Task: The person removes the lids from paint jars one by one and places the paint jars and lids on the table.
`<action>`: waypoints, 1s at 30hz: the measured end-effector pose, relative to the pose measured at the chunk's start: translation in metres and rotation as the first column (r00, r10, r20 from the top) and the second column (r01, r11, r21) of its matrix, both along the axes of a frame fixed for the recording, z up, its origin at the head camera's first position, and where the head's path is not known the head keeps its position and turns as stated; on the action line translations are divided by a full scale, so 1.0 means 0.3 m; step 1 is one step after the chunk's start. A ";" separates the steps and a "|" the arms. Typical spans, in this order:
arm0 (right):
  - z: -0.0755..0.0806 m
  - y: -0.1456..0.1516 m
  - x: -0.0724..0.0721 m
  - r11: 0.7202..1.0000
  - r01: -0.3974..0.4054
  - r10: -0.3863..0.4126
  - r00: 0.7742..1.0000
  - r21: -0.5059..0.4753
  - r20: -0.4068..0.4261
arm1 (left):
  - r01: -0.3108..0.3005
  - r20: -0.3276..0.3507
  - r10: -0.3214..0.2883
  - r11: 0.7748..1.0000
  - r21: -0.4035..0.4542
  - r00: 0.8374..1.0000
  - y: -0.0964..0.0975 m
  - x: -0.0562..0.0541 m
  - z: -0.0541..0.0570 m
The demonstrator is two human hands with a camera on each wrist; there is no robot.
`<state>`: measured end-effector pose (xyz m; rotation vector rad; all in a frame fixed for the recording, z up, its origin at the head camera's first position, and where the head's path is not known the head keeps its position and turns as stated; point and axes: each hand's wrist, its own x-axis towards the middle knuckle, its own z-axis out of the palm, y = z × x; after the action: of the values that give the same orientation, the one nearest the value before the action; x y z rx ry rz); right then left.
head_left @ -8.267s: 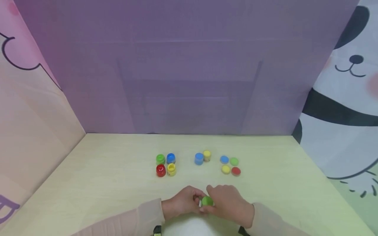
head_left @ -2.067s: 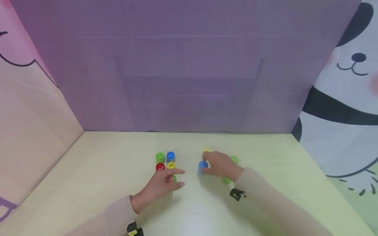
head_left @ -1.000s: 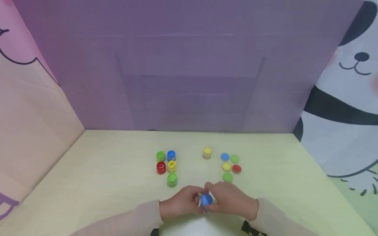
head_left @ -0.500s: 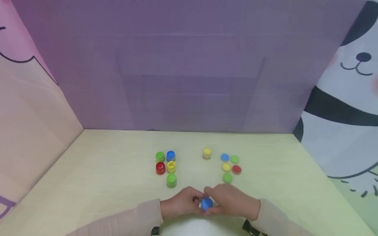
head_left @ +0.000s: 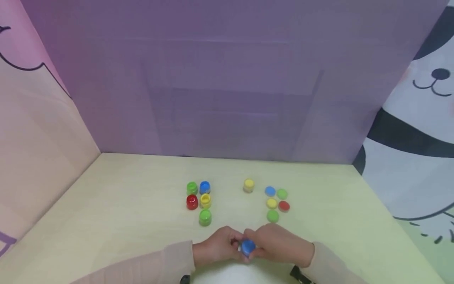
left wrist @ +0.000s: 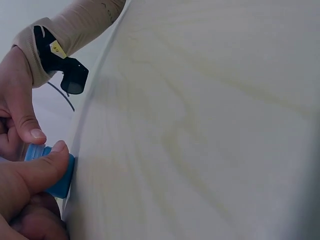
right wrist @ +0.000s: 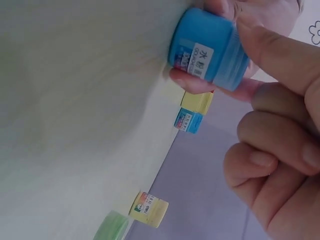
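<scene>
Near the front of the table, both hands hold a small blue gouache paint jar. My left hand grips the jar's blue body, its fingers round the lower part in the right wrist view. My right hand pinches the clear bluish screw lid between thumb and fingers, the other fingers curled. In the left wrist view the left thumb lies across the jar body, and the right thumb is at the lid. A printed white label shows on the jar's side.
Left of centre stand uncapped jars: green, blue, red, yellow and a nearer green jar. A capped yellow jar stands behind the hands. Several loose lids lie right, including a red lid and green lid.
The green jar held earlier now stands at the left group, with another green lid at right. The right hand took the blue jar from beside the yellow one; both hands now hold it.
</scene>
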<state>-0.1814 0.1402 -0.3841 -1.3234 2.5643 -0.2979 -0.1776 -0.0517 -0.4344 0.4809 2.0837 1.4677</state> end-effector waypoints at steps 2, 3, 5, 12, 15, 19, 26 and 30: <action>-0.002 -0.001 -0.003 1.000 -0.016 0.016 1.000 -0.007 -0.014 | -0.002 -0.004 0.002 1.000 -0.007 1.000 -0.002 0.000 0.000; -0.004 0.000 -0.004 1.000 -0.025 0.025 0.999 -0.016 -0.021 | -0.002 -0.008 0.002 1.000 -0.009 1.000 -0.002 -0.001 0.000; -0.009 0.004 -0.008 0.998 -0.055 0.053 0.998 -0.033 -0.038 | -0.003 -0.006 0.003 1.000 -0.012 1.000 -0.003 0.000 0.000; -0.043 0.035 -0.027 0.981 -0.149 0.145 0.989 -0.124 -0.041 | -0.015 0.020 0.015 1.000 -0.015 1.000 0.001 0.007 -0.002; -0.035 0.037 -0.028 0.982 -0.150 0.147 0.988 -0.114 -0.037 | -0.017 0.025 0.018 1.000 -0.018 1.000 -0.002 0.002 0.002; -0.021 0.029 -0.020 0.983 -0.161 0.156 0.986 -0.084 -0.060 | -0.010 0.032 0.010 1.000 -0.008 0.999 -0.008 0.003 0.002; -0.015 0.040 -0.032 0.974 -0.215 0.203 0.969 -0.076 -0.137 | -0.010 0.037 0.010 1.000 0.002 0.999 0.000 0.003 0.003; -0.012 0.051 -0.038 0.956 -0.287 0.265 0.937 -0.067 -0.228 | -0.003 0.032 0.002 1.000 0.009 1.000 0.008 0.004 0.005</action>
<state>-0.1927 0.1554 -0.3875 -1.8227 2.5123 -0.2416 -0.1765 -0.0492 -0.4330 0.4561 2.0544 1.4779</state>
